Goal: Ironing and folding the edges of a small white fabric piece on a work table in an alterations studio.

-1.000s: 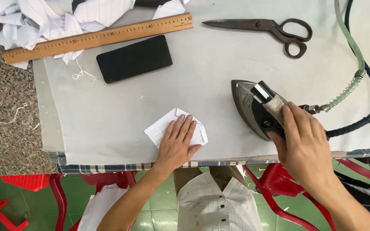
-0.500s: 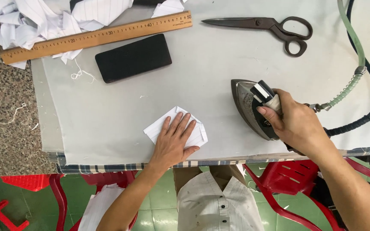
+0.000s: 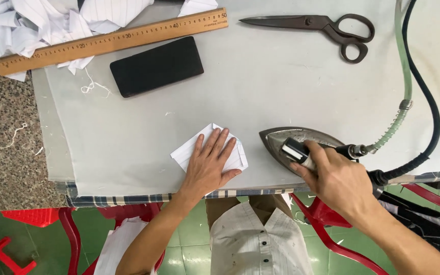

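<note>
My left hand [image 3: 211, 165] lies flat with fingers spread on a small folded piece of white fabric [image 3: 189, 150] near the front edge of the white ironing table [image 3: 260, 81]. To the right of it stands a steel iron [image 3: 291, 141], tip pointing left toward the fabric. My right hand [image 3: 339, 181] is closed around the iron's handle. A green hose [image 3: 402, 86] and a black cable [image 3: 431, 117] run from the iron's back up the right side.
Black scissors [image 3: 327, 26] lie at the back right. A wooden ruler [image 3: 110, 42] and a black phone [image 3: 156, 66] lie at the back left, beside a heap of white striped cloth [image 3: 57, 18]. Red plastic chairs [image 3: 52, 219] stand below the table's edge.
The iron and my right hand have shifted left, closer to the folded fabric. My left hand has stayed flat on the fabric.
</note>
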